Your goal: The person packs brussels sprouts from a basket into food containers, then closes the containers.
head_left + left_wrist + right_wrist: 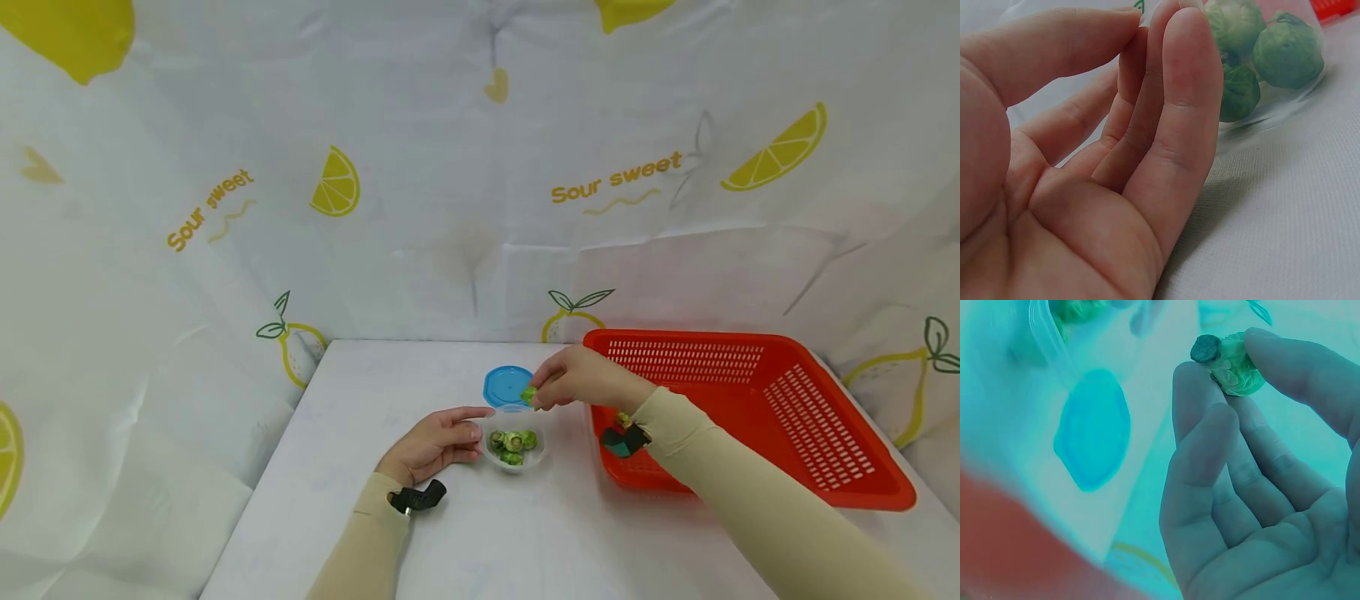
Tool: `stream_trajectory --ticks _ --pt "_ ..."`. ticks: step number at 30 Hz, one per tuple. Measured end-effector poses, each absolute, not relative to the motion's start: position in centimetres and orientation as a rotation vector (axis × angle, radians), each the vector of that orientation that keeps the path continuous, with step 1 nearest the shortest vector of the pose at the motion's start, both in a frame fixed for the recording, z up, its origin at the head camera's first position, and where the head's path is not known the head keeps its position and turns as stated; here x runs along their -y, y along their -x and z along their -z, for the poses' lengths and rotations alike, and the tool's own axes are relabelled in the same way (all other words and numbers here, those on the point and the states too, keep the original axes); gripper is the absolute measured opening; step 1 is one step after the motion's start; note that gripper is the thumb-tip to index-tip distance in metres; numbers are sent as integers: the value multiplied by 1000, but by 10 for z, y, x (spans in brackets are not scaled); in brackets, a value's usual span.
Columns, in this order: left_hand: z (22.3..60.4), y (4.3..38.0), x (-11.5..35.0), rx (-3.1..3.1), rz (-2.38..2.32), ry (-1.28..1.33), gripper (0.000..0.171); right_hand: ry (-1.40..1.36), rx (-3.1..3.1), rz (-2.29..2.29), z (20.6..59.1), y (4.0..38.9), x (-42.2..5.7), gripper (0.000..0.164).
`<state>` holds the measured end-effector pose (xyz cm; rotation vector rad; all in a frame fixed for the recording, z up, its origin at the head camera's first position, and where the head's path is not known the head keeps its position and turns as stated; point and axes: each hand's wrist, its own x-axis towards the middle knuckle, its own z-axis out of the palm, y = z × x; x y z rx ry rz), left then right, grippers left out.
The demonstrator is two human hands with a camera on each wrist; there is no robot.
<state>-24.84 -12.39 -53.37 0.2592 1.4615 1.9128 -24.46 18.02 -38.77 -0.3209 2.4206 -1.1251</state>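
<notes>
My right hand [573, 377] pinches a small green Brussels sprout [1241, 365] between thumb and fingertips, its dark cut stem facing outward in the right wrist view. It is raised above the table, by the far side of a clear plastic container [514, 468]. Several Brussels sprouts [512, 442] lie in that container. My left hand [435, 442] rests on the table at the container's left side, fingertips right at its wall and rim. In the left wrist view its fingers [1191, 75] are gently bent, with sprouts [1288, 53] showing through the clear wall behind them.
A blue lid [507, 385] lies flat just behind the container. On the right stands a large red slotted basket [705, 400], with some sprouts [623, 419] at its left, partly hidden by the right wrist. A lemon-print cloth [450, 167] hangs behind the white table [480, 542].
</notes>
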Motion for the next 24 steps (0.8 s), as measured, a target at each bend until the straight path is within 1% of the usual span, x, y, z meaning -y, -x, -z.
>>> stream_trajectory --ticks 4,9,17,24 --pt "535 249 124 -1451 -1918 -270 56 314 -2429 1069 401 248 -159 21" --pt "535 248 125 -1449 -1918 -283 56 304 -2450 1010 412 250 -144 19" --pt "535 249 124 -1446 -1909 -293 55 275 -2464 971 423 251 -134 17" --pt "534 248 124 -1447 -1906 -288 57 258 -2472 957 423 250 -131 17"
